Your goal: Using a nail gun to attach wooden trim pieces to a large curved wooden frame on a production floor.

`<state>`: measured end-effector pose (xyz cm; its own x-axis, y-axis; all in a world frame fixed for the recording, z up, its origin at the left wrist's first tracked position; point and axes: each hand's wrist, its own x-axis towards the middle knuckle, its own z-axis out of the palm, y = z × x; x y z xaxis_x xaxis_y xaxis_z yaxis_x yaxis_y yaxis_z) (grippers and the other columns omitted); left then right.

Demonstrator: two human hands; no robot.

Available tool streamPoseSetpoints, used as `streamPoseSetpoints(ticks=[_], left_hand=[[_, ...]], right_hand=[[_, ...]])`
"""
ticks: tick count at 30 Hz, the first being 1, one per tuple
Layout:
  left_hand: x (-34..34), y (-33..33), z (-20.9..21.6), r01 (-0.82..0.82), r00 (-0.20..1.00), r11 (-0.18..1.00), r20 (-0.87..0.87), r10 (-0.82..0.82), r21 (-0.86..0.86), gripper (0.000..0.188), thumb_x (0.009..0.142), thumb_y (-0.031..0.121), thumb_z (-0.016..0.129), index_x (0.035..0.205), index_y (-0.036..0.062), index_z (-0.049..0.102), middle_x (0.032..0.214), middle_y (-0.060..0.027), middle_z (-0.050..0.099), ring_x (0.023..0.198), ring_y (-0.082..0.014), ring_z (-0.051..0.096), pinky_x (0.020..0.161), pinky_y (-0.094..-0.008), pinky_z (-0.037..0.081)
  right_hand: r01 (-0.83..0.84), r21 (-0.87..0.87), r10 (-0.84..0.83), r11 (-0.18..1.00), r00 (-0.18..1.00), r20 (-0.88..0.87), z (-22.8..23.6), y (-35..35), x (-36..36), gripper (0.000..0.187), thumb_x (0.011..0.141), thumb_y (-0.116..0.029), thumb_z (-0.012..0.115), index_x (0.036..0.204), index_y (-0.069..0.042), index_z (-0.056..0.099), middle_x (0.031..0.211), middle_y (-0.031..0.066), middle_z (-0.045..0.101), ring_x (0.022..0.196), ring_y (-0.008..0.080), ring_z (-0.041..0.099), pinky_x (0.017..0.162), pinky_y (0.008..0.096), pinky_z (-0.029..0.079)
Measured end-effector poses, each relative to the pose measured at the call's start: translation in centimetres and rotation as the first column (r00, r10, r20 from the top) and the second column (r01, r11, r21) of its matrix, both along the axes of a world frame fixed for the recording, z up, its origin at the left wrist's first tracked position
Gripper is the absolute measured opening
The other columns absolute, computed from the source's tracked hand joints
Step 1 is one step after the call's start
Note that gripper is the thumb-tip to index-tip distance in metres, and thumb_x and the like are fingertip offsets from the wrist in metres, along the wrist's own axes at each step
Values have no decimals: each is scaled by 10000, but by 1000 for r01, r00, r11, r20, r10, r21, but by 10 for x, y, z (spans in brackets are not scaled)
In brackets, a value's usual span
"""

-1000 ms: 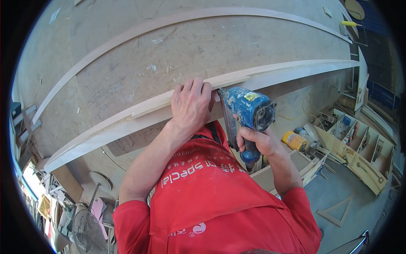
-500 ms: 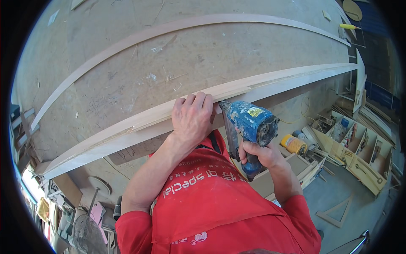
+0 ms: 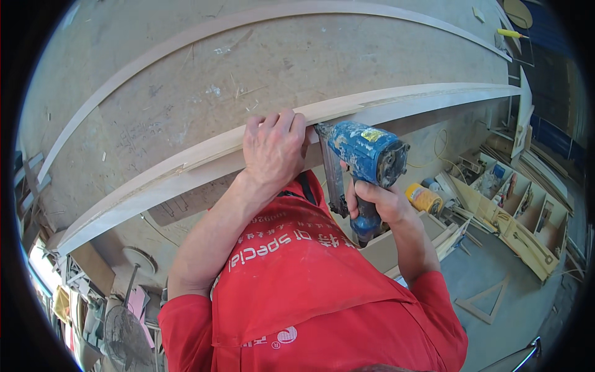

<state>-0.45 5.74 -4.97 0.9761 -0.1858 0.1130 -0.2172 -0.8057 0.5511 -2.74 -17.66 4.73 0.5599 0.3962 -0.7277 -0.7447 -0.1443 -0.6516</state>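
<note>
A long, pale wooden strip (image 3: 204, 152) runs along the near edge of the workbench, with a white-faced board (image 3: 130, 209) along its near side. My left hand (image 3: 273, 147) is clamped over the strips near their middle, fingers on the far side, thumb hidden. Just right of it, my right hand (image 3: 379, 201) grips the handle of a blue, paint-spattered nail gun (image 3: 362, 149). The gun's nose meets the near side of the strips close to my left fingers. Whether the trigger is pressed cannot be seen.
A curved pale strip (image 3: 248, 18) lies farther back on the workbench (image 3: 186, 80). At the right stand a wooden toolbox (image 3: 505, 217) with compartments and a yellow can (image 3: 424, 198). A triangular wooden frame (image 3: 484, 304) lies on the floor; a fan (image 3: 127, 335) stands lower left.
The whole view has shifted, so bench, strips and hands appear slightly higher and farther left. Both hands keep their grips, and the nail gun stays beside my left hand.
</note>
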Motion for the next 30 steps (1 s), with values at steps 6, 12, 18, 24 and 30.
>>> streamPoseSetpoints(ticks=[6, 12, 18, 24, 30], left_hand=[[-12, -4, 6, 36, 999, 999, -40, -35, 16, 191, 781, 172, 768, 897, 104, 631, 901, -65, 640, 878, -243, 677, 855, -413, 447], [-3, -6, 8, 40, 997, 999, -63, -40, 0, 200, 772, 166, 767, 907, 106, 631, 910, -64, 641, 883, -246, 678, 858, -415, 447], [3, -9, 11, 58, 997, 998, -50, -58, -4, 206, 773, 163, 764, 923, 102, 635, 913, -69, 646, 885, -248, 684, 835, -415, 463], [4, -8, 16, 51, 996, 997, -72, -47, 57, 268, 760, 224, 799, 929, 86, 644, 914, -81, 653, 896, -252, 689, 757, -416, 520], [5, -1, 24, 35, 997, 993, -75, -27, 112, 310, 768, 291, 824, 918, 83, 650, 931, -79, 660, 904, -259, 691, 727, -421, 544]], right_hand=[[-12, -53, 10, 998, 999, -40, 13, -3, -11, 640, 946, -390, 701, 1416, -22, 471, 750, 105, 655, 627, 188, 634, 625, 325, 527], [-7, -48, 5, 999, 999, -36, 14, -4, -3, 589, 951, -356, 699, 1395, -25, 497, 750, 102, 658, 631, 182, 635, 629, 325, 528], [7, -64, -11, 998, 998, -60, 15, -7, 3, 515, 959, -309, 694, 1357, -28, 529, 754, 101, 663, 636, 182, 636, 634, 328, 530], [20, -49, -20, 999, 1000, 0, 16, -12, -2, 543, 976, -334, 671, 1397, -30, 509, 757, 103, 663, 639, 189, 642, 637, 329, 535], [118, 21, -118, 993, 993, 21, 14, -30, -4, 605, 995, -375, 640, 1462, -31, 469, 762, 110, 661, 631, 197, 640, 630, 333, 535]])
